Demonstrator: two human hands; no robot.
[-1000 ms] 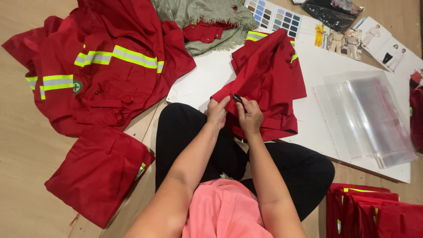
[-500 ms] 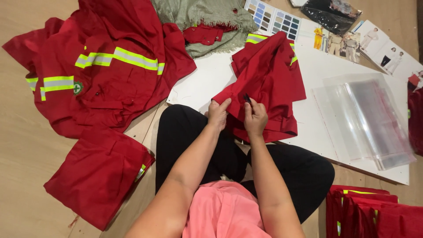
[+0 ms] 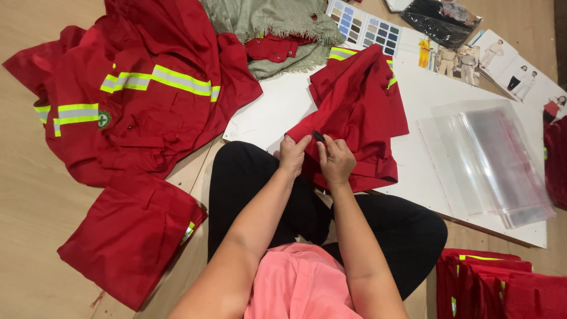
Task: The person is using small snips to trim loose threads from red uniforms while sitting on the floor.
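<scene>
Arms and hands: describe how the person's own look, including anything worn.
Both arms are bare from the upper arm down; no sleeves reach the forearms. Left hand and right hand wear no gloves, and no rings, watch or bracelets are visible.

Matt red cloth garment (image 3: 360,112) lies on a smooth white board (image 3: 425,171) beside glossy clear plastic bags (image 3: 490,159).

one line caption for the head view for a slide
Both hands, left hand and right hand, pinch a red garment on a white board.
</scene>
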